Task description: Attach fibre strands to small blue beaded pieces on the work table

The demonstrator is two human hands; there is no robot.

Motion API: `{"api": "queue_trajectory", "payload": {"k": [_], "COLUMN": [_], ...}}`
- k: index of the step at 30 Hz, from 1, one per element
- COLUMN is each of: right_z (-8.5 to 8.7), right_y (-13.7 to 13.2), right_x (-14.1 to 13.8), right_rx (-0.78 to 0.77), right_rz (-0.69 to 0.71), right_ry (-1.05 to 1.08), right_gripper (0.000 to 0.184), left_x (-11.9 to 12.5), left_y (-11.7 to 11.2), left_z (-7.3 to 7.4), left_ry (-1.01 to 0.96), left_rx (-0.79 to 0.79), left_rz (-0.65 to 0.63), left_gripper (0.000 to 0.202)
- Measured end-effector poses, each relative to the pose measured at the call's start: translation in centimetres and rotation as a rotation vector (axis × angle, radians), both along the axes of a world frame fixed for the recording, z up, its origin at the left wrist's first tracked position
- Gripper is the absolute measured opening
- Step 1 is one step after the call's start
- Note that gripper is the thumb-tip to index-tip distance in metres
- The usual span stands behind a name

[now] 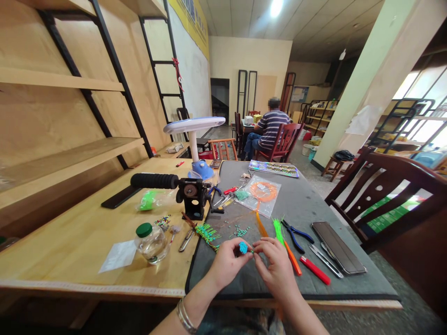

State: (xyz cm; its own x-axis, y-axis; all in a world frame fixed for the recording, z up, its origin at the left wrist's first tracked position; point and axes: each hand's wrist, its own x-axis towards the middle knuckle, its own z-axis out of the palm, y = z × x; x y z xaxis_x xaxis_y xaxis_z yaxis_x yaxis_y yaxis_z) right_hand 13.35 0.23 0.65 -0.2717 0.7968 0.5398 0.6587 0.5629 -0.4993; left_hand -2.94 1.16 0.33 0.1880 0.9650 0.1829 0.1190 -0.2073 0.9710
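The left hand (226, 264) pinches a small turquoise bead cluster (243, 247) with clenched fingers, the right hand (275, 266) closed beside it; a slack pinch could drop it.

– What's on the pale wooden tabletop (70, 242)?
– A green-lidded clear jar (152, 244), a sheet of white paper (118, 256) just beside it, and a black hand-crank winder (191, 197).
– And on the grey mat (352, 286)?
– Blue-handled pliers (296, 235), a red box cutter (314, 270), a dark tablet case (338, 247), and a clear bag of orange cord (261, 196)
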Motion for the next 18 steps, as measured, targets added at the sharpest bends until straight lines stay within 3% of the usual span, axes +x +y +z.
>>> {"api": "queue_trajectory", "payload": {"k": [5,18], "right_z": [-0.2,0.5], "right_y": [0.3,0.7], "right_x": [0.4,0.9], "right_rx": [0.014,0.003], "right_rz": [0.007,0.129], "right_ry": [-0.054,-0.141], "right_gripper": [0.009,0.01], "left_x": [-0.1,-0.8], "left_y": [0.0,0.5], "left_z": [0.0,0.3], "left_ry": [0.062,0.092], "left_rx": [0.048,-0.013], "left_rz": [0.028,-0.085], "left_gripper": [0.008,0.019]}}
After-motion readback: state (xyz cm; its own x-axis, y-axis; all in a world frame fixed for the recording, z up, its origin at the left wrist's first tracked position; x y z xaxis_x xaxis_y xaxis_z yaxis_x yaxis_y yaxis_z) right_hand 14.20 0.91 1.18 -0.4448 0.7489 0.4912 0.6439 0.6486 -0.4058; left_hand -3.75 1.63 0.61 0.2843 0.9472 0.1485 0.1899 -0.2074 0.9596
